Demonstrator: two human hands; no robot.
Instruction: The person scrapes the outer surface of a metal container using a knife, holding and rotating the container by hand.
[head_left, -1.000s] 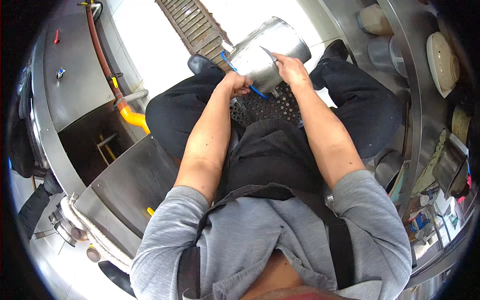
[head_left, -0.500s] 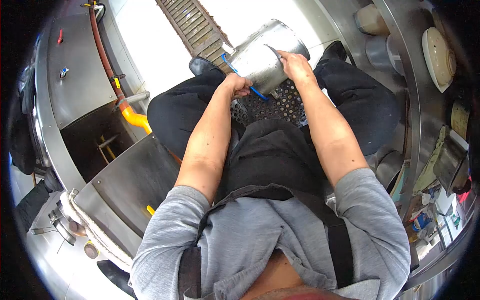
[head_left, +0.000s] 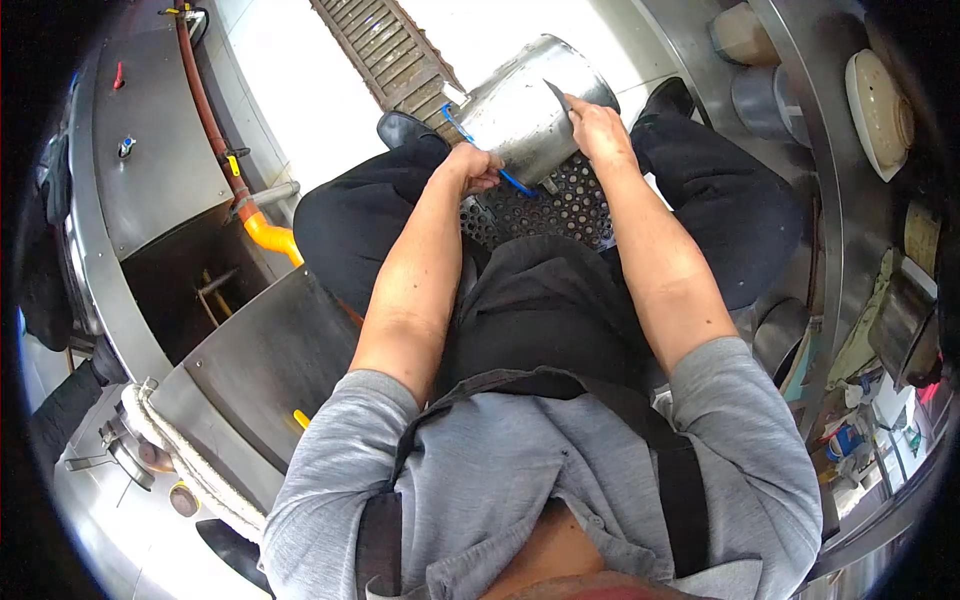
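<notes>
A large cylindrical metal pot (head_left: 530, 105) lies on its side between my legs, with a blue strip (head_left: 516, 184) along its near end. My left hand (head_left: 474, 169) is closed at that end, gripping the pot by its edge beside the strip. In my right hand (head_left: 600, 132) is a thin, flat metal blade (head_left: 556, 96), held at an angle over the pot's upper side; its handle is hidden by the fingers. Whether the blade touches the metal I cannot tell. Below the pot is a dark perforated mat or plate (head_left: 575, 205).
A slatted drain grate (head_left: 385, 50) runs across the floor ahead. Steel cabinets (head_left: 160, 140) with an orange-red pipe (head_left: 205, 120) stand on the left. On the right, steel shelves (head_left: 800, 60) hold bowls and pots. Part of another person's dark sleeve (head_left: 65, 405) shows at far left.
My right hand and the blade have shifted slightly to the right and the blade's tip points higher. The pot has barely moved; my left hand keeps its place.
</notes>
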